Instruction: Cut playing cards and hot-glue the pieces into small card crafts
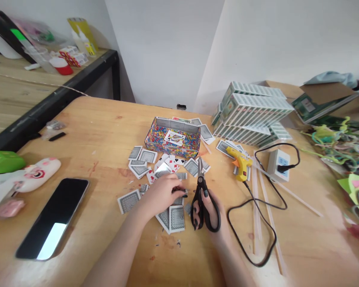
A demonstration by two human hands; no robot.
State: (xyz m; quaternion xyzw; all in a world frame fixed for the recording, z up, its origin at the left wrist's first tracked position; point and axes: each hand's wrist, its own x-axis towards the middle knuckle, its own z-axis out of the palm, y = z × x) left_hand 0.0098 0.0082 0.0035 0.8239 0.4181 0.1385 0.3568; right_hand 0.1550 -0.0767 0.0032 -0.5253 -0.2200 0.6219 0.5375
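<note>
Black-handled scissors are in my right hand, fingers through the handle loops and blades pointing away with their tips together. My left hand is low over the scattered playing cards, fingers curled in and thumb pressed toward them; what they pinch, if anything, is hidden. Some cards lie face down with grey backs, and a few face-up cards show red and black marks. Just beyond the hands stands an open box with a colourful dotted pattern. A face-up card rests inside it.
A yellow glue gun with a looping black cable lies at right, beside clear glue sticks and a white power socket. Behind them are stacked card packs. A phone and a white squishy toy lie at left.
</note>
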